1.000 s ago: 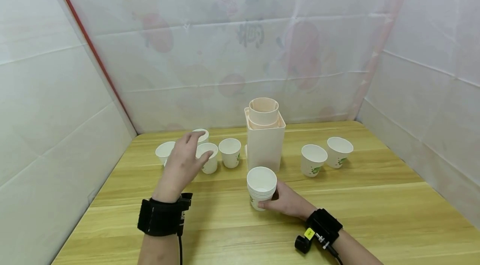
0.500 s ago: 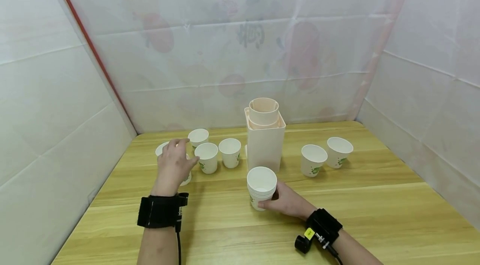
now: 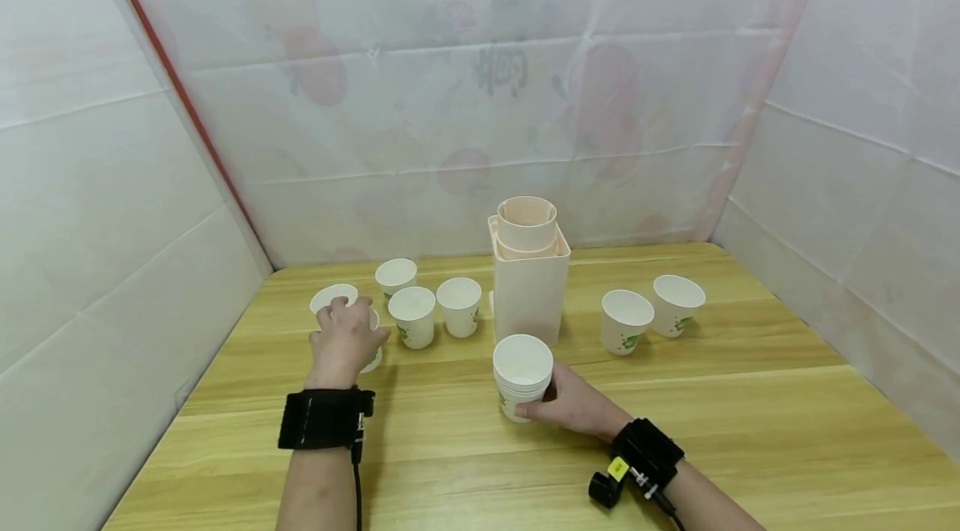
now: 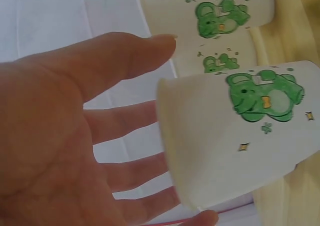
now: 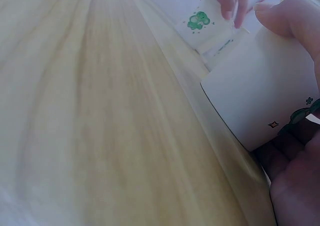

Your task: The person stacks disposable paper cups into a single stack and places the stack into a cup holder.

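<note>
Tabletop: pale wood with yellow-green grain, filling the lower half of the frame and narrowing toward the back.
Walls: a creased white back sheet with faint characters and faded red blots; a plain right sheet; a red strip slants down the upper left.
Mid-frame: a cream box with a round tube on top, upright on the wood.
Right of the box: an inner cup and an outer cup, both upright.
Left hand: reaches to the left of the frame, black band on the wrist; thumb and fingers of this hand spread about a bear-print cup; whether they touch it I cannot tell.
Around it: three cups behind and to the right, one at far left.
Right hand: enters from lower right and, low at centre, this hand grips a nested cup stack, thumb in front.
</note>
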Demonstrator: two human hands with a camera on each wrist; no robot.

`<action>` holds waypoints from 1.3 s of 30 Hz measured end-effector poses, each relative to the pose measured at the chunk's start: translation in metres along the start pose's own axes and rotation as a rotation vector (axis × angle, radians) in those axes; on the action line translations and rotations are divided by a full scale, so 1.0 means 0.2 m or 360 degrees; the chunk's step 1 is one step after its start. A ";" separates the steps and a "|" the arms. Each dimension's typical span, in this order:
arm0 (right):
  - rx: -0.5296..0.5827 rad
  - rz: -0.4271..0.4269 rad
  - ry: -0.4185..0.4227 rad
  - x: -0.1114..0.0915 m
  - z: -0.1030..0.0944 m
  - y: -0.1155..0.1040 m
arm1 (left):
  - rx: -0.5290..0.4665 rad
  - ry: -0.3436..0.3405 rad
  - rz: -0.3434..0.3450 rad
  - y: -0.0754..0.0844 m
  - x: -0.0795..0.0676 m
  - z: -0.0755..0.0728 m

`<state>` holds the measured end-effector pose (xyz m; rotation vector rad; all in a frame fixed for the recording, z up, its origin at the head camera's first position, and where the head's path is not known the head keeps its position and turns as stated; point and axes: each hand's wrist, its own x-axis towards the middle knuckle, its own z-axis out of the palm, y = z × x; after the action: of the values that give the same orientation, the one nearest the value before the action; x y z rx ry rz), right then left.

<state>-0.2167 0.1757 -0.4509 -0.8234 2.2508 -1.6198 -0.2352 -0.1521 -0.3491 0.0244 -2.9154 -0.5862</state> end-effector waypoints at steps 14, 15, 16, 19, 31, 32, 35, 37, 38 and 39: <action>0.0011 0.0015 -0.0002 0.00 0.00 0.00 | -0.0007 0.0029 0.0042 -0.01 0.02 0.02; 0.0016 0.0009 -0.0004 0.00 0.00 0.01 | -0.0015 0.0031 0.0051 -0.01 0.01 0.02; 0.0020 0.0004 -0.0006 0.00 0.00 0.01 | -0.0023 0.0032 0.0061 0.00 0.01 0.02; 0.0023 -0.0002 -0.0008 0.00 0.00 0.01 | -0.0039 0.0038 0.0090 0.01 0.00 0.01; 0.0007 0.0040 -0.0003 0.00 0.00 0.00 | -0.0021 0.0143 0.0228 0.08 -0.06 -0.09; 0.0007 0.0039 -0.0003 0.00 0.00 0.00 | -0.0020 0.0165 0.0244 0.09 -0.07 -0.10; 0.0006 0.0033 -0.0006 0.00 0.00 0.00 | -0.0022 0.0248 0.0311 0.11 -0.08 -0.12; 0.0010 0.0029 -0.0007 0.00 0.00 0.00 | -0.0037 0.0307 0.0361 0.12 -0.09 -0.13; 0.0013 0.0030 -0.0007 0.00 0.00 0.00 | -0.0046 0.0339 0.0389 0.13 -0.09 -0.13; 0.0015 0.0032 -0.0006 0.00 0.00 0.00 | -0.0065 0.0365 0.0416 0.14 -0.09 -0.14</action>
<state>-0.2167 0.1761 -0.4518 -0.7986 2.2397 -1.6175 -0.2124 -0.1362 -0.3168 -0.2719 -2.6265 -0.5572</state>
